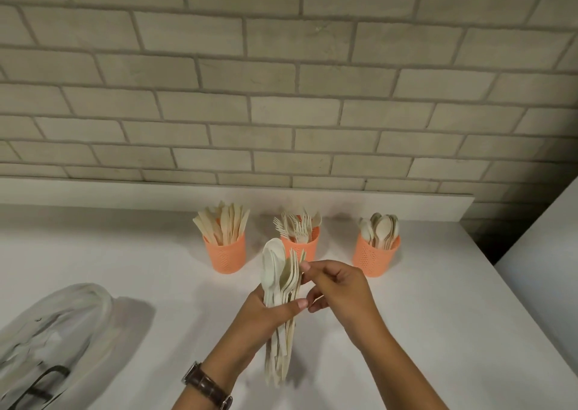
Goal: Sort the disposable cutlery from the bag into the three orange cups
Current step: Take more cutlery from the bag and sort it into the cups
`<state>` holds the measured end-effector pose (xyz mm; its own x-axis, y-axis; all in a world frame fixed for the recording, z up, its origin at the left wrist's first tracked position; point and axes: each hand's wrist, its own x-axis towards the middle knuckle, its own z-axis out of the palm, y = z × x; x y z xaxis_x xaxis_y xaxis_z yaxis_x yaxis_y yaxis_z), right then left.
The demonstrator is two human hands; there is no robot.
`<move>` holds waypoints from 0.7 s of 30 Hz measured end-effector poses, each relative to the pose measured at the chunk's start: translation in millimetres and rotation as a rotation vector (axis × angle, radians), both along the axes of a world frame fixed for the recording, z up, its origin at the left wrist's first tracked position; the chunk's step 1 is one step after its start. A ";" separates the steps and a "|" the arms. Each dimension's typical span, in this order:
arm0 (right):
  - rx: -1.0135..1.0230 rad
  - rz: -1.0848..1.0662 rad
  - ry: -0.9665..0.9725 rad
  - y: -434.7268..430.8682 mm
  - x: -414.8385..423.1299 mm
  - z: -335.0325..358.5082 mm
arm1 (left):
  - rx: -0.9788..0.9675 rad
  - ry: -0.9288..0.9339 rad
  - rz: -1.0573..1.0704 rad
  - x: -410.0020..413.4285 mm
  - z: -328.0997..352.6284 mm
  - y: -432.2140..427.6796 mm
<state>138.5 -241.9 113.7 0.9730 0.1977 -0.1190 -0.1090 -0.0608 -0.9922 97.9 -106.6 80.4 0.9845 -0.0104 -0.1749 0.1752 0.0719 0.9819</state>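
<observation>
Three orange perforated cups stand in a row near the wall: the left cup [225,258] holds knives, the middle cup [308,247] holds forks, the right cup [373,261] holds spoons. My left hand [266,312] grips a bundle of pale cutlery [280,281], spoons and forks, upright in front of the middle cup. My right hand [339,287] pinches the tines of a fork at the bundle's right side. A clear plastic bag [53,331] lies flat at the left.
The white counter [422,331] ends in an edge on the right, with a dark gap beyond it. A low white ledge [406,206] and a brick wall run behind the cups. A brown watch sits on my left wrist.
</observation>
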 end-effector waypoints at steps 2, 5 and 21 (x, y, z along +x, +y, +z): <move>0.014 -0.015 0.013 2.5 0.5 2.4 | -0.006 -0.013 -0.023 -1.0 -0.3 1.6; -0.044 -0.030 -0.015 5.4 3.5 2.8 | 0.015 -0.011 -0.010 -3.5 -3.7 3.3; 0.055 -0.001 -0.021 46.4 37.2 9.5 | -0.147 0.230 0.320 -23.1 -21.4 55.5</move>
